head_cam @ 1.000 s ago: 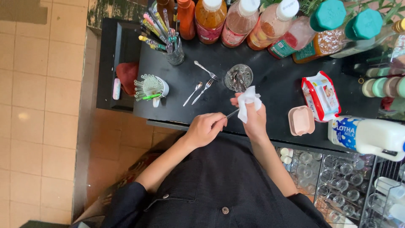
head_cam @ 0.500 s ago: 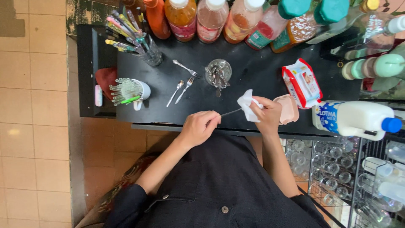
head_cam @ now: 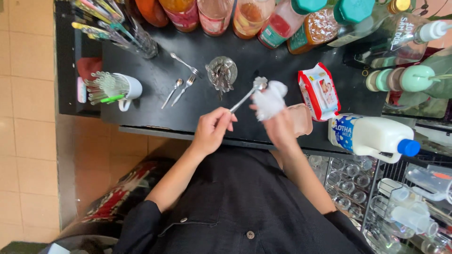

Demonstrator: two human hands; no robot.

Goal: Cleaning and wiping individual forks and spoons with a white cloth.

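Observation:
My left hand pinches the handle of a small metal spoon, its bowl pointing up and away over the black counter. My right hand holds a crumpled white tissue right beside the spoon's bowl. Just beyond stands a clear glass holding several pieces of cutlery. Two small forks and a spoon lie loose on the counter to the left.
Juice and syrup bottles line the back edge. A white cup of straws and a glass of coloured straws stand left. A wet-wipe pack, a pink lid and a lying milk jug sit right. Glasses fill racks below.
The spoon's bowl has come out of the tissue and now shows beside it. Both hands have lifted slightly away from me; the view shifted.

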